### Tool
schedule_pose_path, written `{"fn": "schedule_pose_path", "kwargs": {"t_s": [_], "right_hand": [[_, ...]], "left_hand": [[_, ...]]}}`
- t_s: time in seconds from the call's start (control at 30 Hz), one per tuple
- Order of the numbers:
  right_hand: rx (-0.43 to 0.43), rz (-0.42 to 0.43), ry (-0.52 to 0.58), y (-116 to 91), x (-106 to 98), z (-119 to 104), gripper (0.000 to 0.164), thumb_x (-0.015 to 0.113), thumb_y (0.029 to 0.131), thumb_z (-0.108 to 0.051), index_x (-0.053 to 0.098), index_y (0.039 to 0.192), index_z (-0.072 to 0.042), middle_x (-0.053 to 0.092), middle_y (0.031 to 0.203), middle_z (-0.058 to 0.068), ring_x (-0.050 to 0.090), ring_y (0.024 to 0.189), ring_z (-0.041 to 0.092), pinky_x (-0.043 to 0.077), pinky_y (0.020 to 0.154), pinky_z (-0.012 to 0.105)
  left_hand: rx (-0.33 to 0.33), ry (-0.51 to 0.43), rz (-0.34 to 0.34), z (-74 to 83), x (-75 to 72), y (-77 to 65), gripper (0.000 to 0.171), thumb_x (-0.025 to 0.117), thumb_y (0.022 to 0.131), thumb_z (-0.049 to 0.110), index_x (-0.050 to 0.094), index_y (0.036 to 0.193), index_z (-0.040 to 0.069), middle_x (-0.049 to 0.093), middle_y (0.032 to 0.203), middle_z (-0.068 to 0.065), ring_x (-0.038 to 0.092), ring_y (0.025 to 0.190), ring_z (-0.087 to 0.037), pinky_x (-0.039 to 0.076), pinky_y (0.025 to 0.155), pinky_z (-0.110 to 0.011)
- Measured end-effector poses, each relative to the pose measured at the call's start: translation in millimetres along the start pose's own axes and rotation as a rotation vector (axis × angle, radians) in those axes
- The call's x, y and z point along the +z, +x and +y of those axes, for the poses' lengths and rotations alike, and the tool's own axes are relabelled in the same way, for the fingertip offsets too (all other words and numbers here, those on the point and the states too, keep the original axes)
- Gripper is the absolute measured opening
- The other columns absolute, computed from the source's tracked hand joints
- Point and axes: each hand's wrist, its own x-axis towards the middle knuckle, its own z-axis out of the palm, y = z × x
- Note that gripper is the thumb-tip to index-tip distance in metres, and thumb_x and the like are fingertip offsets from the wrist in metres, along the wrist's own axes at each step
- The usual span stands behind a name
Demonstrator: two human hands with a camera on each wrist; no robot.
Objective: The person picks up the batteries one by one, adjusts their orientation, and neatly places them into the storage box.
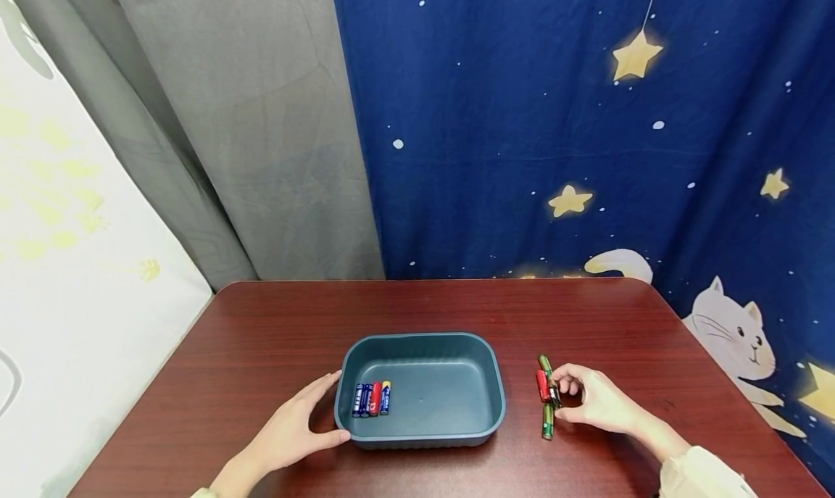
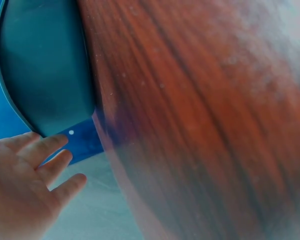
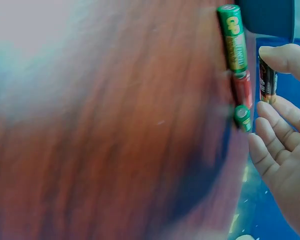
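My right hand (image 1: 603,402) pinches a black battery (image 3: 267,80) between thumb and fingertips, at the table's right. Close beside that battery lie a red battery (image 1: 542,386) and two green batteries, one nearer (image 1: 547,424) and one farther (image 1: 544,363). At the left end of a dark teal plastic bin (image 1: 457,440), my left hand (image 1: 293,431) rests with thumb and fingers spread, touching the rim and side. Inside the bin, a row of batteries stands along its left part: two blue, a red one (image 1: 375,399) and a blue-and-yellow one (image 1: 385,398).
The reddish-brown wooden table (image 1: 293,317) carries the bin near its middle. Behind it hang a grey curtain (image 1: 261,121) and a dark blue curtain (image 1: 496,121) with stars and a cat. A white patterned surface (image 1: 78,266) borders the left side.
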Motion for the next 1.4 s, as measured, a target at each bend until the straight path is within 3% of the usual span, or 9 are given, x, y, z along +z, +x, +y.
{"fn": "schedule_pose_path", "kwargs": {"t_s": [0.33,0.57,0.83,1.03,1.4], "right_hand": [[-0.065,0.01,0.044,20.1,-6.9,-30.2,0.042,0.08,0.062,-0.003,0.057,0.097,-0.002,0.052,0.074,0.007,0.051,0.063,0.021,0.041,0.048,0.022],[-0.072,-0.012,0.03,36.2,-13.9,-61.9,0.041,0.079,0.062,-0.001,0.057,0.097,0.0,0.051,0.075,0.0,0.049,0.062,0.006,0.042,0.048,0.02],[-0.067,-0.012,0.032,57.9,-1.2,-54.6,0.042,0.08,0.065,-0.016,0.058,0.101,-0.011,0.054,0.079,0.001,0.05,0.063,0.013,0.042,0.051,0.021],[-0.122,-0.009,0.034,79.9,10.7,-64.8,0.044,0.081,0.064,-0.017,0.059,0.101,-0.011,0.055,0.078,0.0,0.052,0.066,0.013,0.043,0.052,0.022],[-0.103,-0.048,0.095,111.2,40.9,-84.4,0.044,0.08,0.065,-0.017,0.059,0.103,-0.009,0.056,0.081,0.003,0.052,0.07,0.016,0.044,0.056,0.021]], "left_hand": [[-0.006,0.007,-0.002,0.5,-0.1,-0.4,0.087,0.068,0.069,0.058,0.038,0.139,0.017,0.045,0.134,-0.009,0.043,0.122,-0.029,0.039,0.092,-0.054],[-0.003,0.01,0.0,0.9,-0.2,-0.6,0.086,0.068,0.069,0.058,0.038,0.139,0.017,0.045,0.134,-0.01,0.043,0.122,-0.03,0.039,0.092,-0.054],[-0.004,0.012,0.001,0.6,0.1,-1.1,0.086,0.068,0.069,0.059,0.038,0.139,0.018,0.045,0.134,-0.01,0.043,0.122,-0.03,0.039,0.092,-0.054],[-0.01,0.012,-0.001,1.3,0.6,-0.8,0.087,0.068,0.069,0.059,0.038,0.139,0.018,0.045,0.135,-0.01,0.042,0.122,-0.03,0.039,0.092,-0.054],[-0.014,0.014,-0.001,2.9,0.1,-0.6,0.086,0.068,0.069,0.058,0.038,0.139,0.018,0.045,0.135,-0.009,0.042,0.123,-0.03,0.039,0.092,-0.055]]}}
